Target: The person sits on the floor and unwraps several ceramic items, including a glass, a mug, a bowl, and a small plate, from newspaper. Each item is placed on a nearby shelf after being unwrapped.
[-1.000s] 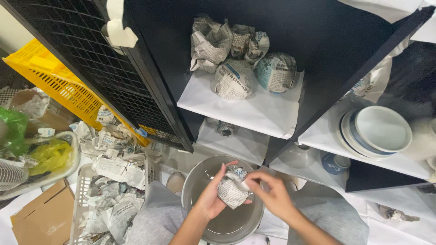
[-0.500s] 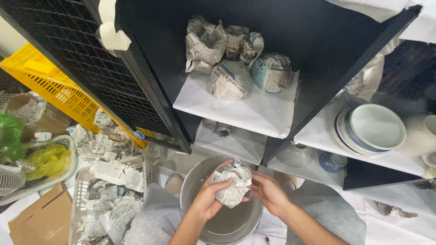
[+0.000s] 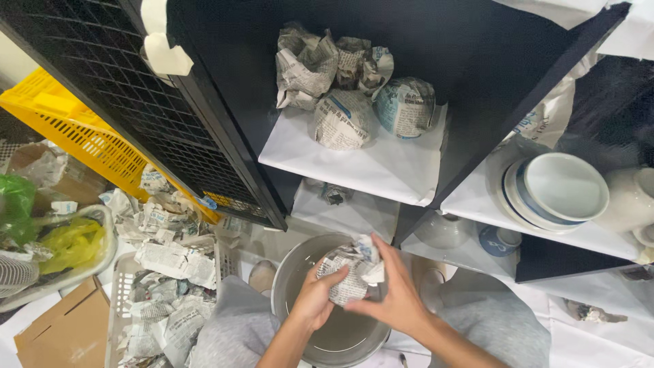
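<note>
My left hand [image 3: 315,300] and my right hand [image 3: 390,289] both grip a small object wrapped in newspaper [image 3: 347,272]. I hold it just above a large grey metal bowl [image 3: 293,272] that rests on my lap. My right hand's fingers lie over the top and right side of the bundle, and my left hand cups it from below and the left. What is inside the paper is hidden. Several more newspaper-wrapped bundles [image 3: 344,119] sit on the white-lined upper shelf [image 3: 381,170] of a black shelving unit ahead of me.
Stacked white and blue bowls [image 3: 558,187] sit on the right shelf beside a white jug [image 3: 630,197]. A black wire-mesh panel [image 3: 157,109] stands at left, with a yellow crate [image 3: 75,129], a basket of crumpled newspaper [image 3: 163,286], a cardboard piece [image 3: 58,330] and green and yellow bags [image 3: 68,238].
My right hand has moved from the bundle's right side up over its top, pressing the paper. The bundle stays above the grey bowl, turned slightly in my hands.
</note>
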